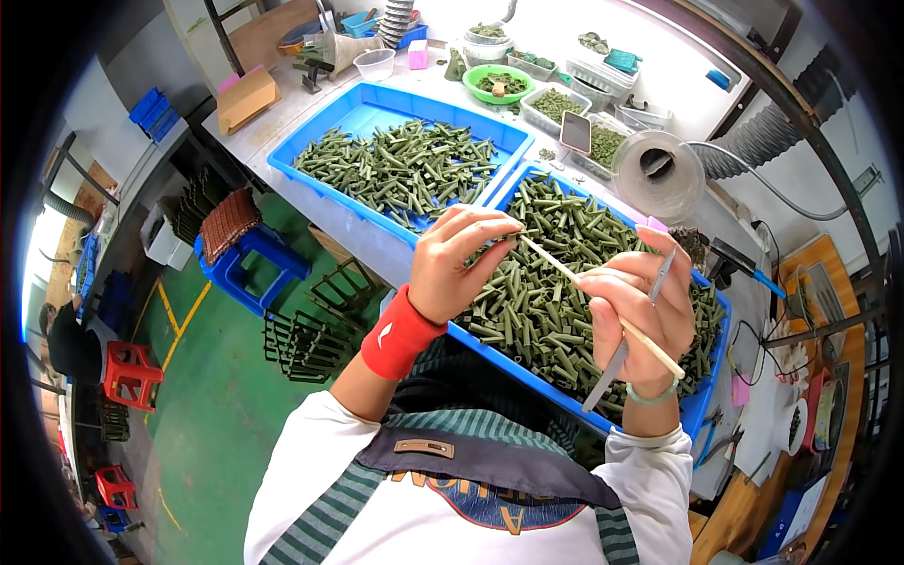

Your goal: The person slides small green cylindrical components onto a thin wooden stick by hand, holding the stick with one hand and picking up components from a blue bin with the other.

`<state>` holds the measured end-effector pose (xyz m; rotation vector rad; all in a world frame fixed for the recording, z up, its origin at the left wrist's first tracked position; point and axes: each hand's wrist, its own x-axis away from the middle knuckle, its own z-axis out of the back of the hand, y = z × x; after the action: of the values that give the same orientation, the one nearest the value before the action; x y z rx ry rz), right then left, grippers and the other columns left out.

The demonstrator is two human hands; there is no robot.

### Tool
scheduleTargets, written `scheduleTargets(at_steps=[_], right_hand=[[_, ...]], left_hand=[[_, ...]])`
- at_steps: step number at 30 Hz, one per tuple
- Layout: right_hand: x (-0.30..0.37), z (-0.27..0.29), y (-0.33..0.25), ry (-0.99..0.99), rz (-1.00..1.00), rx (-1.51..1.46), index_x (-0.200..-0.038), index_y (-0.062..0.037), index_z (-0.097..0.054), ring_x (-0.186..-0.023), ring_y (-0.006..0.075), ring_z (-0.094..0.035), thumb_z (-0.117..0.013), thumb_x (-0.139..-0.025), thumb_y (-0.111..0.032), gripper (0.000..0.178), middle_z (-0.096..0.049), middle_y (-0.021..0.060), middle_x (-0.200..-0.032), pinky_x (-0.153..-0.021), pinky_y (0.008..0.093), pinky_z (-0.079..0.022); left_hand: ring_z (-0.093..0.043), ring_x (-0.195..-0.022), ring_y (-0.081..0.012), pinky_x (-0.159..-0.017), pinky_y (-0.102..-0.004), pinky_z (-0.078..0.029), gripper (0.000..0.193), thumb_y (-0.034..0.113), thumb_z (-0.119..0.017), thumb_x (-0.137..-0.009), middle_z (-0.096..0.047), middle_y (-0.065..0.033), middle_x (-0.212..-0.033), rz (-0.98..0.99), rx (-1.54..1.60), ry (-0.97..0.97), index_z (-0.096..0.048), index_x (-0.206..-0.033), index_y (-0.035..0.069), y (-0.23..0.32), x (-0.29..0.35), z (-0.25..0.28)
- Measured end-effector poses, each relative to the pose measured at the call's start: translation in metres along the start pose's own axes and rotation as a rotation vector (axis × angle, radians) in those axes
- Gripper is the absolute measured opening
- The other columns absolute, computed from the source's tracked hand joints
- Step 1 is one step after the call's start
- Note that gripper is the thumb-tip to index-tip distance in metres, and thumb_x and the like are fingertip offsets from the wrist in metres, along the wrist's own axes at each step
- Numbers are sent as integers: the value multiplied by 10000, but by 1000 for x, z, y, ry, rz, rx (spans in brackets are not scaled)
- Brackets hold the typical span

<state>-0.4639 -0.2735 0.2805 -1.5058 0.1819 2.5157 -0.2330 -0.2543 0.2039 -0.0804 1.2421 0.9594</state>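
Note:
My left hand [466,256], with a red wristband, pinches at the far tip of a thin wooden stick [551,262]. Something small and dark shows at those fingertips, too small to make out. My right hand [645,315] is closed around the stick's lower half and also holds a thin flat metal tool [607,377] crossing it. Both hands are over a blue tray [556,403] heaped with short green tube-like pieces [537,320]. A second blue tray [353,105] to its left holds more such pieces [395,169].
Behind the trays stand a green bowl [496,73], clear tubs of green bits [556,102] and a phone [575,133]. A clear round hood [659,174] on a grey hose is at the right. A blue stool [250,264] and dark racks [306,344] stand at the left.

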Motion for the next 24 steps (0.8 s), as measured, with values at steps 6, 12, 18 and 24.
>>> scheduleTargets(at_steps=[6,12,18,24], right_hand=[[0,-3,1,3,5,19,-883,-51,-718,-747,231,-679,-759,-880,-111,73,-726,52,-792,-1007,492,-526],[0,-4,3,30,-31,-2,-852,-45,-717,-731,232,-675,-758,-878,-107,79,-708,54,-786,-1003,493,-529],[-1,-5,3,-22,-11,58,-867,-60,-712,-722,231,-671,-777,-864,-112,83,-699,42,-770,-1002,489,-528],[0,5,-4,22,-4,41,-890,-78,-705,-715,208,-671,-785,-863,-126,98,-696,10,-739,-1000,481,-525]], left_hand=[[-721,-968,-251,-856,-356,-567,259,-27,-808,-820,-767,-104,-1044,18,23,3,-777,-1067,45,2,-1,0],[-720,-965,-249,-854,-355,-565,257,-25,-807,-823,-767,-101,-1043,16,23,-2,-777,-1067,49,1,0,1],[-709,-976,-256,-869,-368,-559,270,-28,-804,-808,-766,-95,-1043,-13,21,-18,-770,-1064,51,1,0,-3],[-707,-978,-263,-875,-377,-557,288,-53,-775,-805,-761,-94,-1047,-34,6,-5,-760,-1074,47,-2,1,1]])
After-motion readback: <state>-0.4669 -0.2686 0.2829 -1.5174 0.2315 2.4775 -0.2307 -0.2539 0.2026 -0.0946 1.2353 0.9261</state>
